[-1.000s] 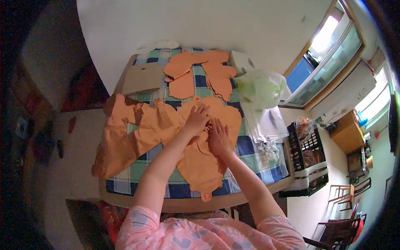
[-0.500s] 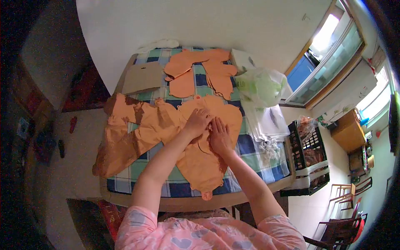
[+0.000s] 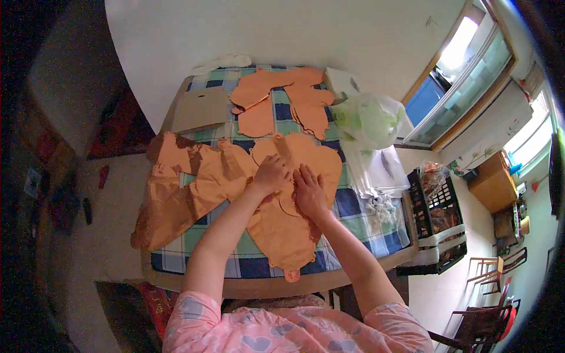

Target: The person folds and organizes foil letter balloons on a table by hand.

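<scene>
A flat copper-coloured foil balloon (image 3: 286, 232) lies in front of me on the checked tablecloth, its rounded lobes at the far side and a small tab at the near edge. My left hand (image 3: 272, 175) is on its upper middle, fingers curled in against the foil; the fingertips are partly hidden. Flat on the same balloon rests my right hand (image 3: 310, 191), fingers stretched out, just beside the left. A creased sheet of copper foil (image 3: 168, 197) spreads out to the left and meets the balloon's edge.
More flat copper balloons (image 3: 256, 97) lie at the back of the table. A cardboard piece (image 3: 202, 110) is at back left. On the right sit a greenish plastic bag (image 3: 374, 120) and a stack of clear bags (image 3: 382, 170). Beyond the table edge stands a black crate (image 3: 438, 200).
My left hand has drawn slightly back and left, its fingers now more curled. My right hand has shifted a little left and stays flat on the balloon.
</scene>
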Motion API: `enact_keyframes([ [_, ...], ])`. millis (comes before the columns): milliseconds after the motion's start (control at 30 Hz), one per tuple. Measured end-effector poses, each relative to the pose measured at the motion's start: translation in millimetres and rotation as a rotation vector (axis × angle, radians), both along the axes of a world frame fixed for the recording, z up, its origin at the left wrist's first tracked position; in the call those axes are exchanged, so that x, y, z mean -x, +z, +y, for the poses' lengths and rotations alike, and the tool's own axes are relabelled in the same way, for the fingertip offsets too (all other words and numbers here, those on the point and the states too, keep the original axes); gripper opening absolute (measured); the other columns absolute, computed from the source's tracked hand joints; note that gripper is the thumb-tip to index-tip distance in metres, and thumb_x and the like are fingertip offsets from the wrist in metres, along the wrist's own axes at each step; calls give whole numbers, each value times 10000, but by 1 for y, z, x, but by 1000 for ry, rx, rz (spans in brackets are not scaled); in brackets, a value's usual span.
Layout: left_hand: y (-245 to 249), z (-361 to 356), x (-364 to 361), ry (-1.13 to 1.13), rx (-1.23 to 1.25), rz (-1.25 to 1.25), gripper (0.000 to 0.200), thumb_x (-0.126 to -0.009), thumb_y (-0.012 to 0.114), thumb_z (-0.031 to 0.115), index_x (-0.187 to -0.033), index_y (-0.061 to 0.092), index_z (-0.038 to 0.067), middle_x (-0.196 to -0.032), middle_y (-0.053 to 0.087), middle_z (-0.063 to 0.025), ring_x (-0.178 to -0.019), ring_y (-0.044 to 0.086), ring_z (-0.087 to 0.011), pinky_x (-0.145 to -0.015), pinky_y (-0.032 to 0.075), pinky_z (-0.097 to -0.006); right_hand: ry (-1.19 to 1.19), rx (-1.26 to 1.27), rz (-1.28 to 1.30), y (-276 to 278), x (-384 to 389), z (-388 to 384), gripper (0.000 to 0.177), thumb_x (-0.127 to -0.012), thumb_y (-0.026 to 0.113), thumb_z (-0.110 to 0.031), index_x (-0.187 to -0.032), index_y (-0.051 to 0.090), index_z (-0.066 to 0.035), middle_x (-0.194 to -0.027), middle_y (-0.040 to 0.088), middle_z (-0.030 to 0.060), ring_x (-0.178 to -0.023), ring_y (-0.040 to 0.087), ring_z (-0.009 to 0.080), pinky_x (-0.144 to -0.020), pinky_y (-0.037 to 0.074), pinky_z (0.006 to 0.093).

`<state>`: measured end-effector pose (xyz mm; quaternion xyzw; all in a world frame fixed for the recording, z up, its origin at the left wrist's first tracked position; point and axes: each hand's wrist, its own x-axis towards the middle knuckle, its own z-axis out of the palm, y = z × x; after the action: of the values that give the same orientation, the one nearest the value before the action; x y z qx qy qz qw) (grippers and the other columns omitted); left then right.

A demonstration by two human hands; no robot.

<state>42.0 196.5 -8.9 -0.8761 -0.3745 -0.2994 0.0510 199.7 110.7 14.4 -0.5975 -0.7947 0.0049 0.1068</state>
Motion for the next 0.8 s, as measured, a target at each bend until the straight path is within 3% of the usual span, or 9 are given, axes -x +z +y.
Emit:
enact_keyframes([
  [133, 23, 1, -14, -38, 214, 57, 243, -821, 524, 177, -1018, 615, 67, -1045, 604, -74, -1046, 526, -256, -918, 410, -408, 1, -70, -5, -5, -1, 3, 560, -842, 514, -209, -1357, 357, -56, -1445, 294, 153, -1345, 258, 301, -1062, 222, 536],
  [233, -10, 14, -24, 43, 78, 72, 296, -841, 499, 195, -1085, 590, 56, -1121, 580, -89, -1112, 498, -262, -955, 377, -435, 0, -170, 15, -8, 0, 2, 494, -831, 514, -177, -1309, 440, -78, -1402, 370, 143, -1309, 328, 294, -1031, 273, 539],
  [300, -10, 24, -28, 134, 228, 176, 328, -854, 479, 196, -1136, 561, 49, -1174, 557, -97, -1155, 473, -257, -986, 349, -449, 0, -158, 9, -9, 0, 3, 493, -833, 513, -178, -1310, 437, -77, -1397, 375, 143, -1302, 335, 295, -1034, 272, 533],
  [400, -10, 33, -28, 208, 263, 151, 365, -866, 460, 201, -1189, 524, 43, -1241, 520, -107, -1207, 436, -250, -1021, 311, -471, 4, -22, -46, -10, -2, 6, 568, -860, 465, -210, -1381, 317, -42, -1461, 264, 167, -1355, 240, 312, -1085, 185, 525],
  [533, 11, 41, -25, 218, 444, 169, 410, -873, 446, 194, -1252, 464, 39, -1329, 453, -111, -1267, 380, -250, -1052, 267, -491, 22, -34, -42, -11, -3, 7, 567, -848, 475, -200, -1372, 329, -38, -1455, 274, 169, -1348, 252, 321, -1087, 178, 525],
  [633, -4, 50, -25, 305, 235, 294, 455, -876, 438, 188, -1303, 410, 34, -1375, 401, -113, -1299, 344, -257, -1062, 249, -488, 24, -89, -12, -9, -1, 5, 540, -836, 489, -184, -1345, 370, -48, -1430, 312, 159, -1326, 288, 311, -1074, 206, 523],
  [733, -2, 47, -27, 300, 237, 192, 494, -878, 439, 189, -1341, 368, 33, -1403, 368, -121, -1324, 311, -268, -1077, 221, -479, 8, -181, 23, -14, -2, 7, 489, -825, 506, -166, -1300, 437, -71, -1393, 372, 133, -1296, 341, 284, -1049, 260, 518],
  [800, 20, 16, -29, 264, 475, 58, 505, -876, 444, 194, -1349, 363, 36, -1413, 358, -124, -1334, 293, -272, -1085, 205, -476, 9, -159, 23, -16, -1, 7, 489, -827, 500, -167, -1301, 432, -67, -1398, 367, 133, -1302, 334, 285, -1049, 260, 518],
])
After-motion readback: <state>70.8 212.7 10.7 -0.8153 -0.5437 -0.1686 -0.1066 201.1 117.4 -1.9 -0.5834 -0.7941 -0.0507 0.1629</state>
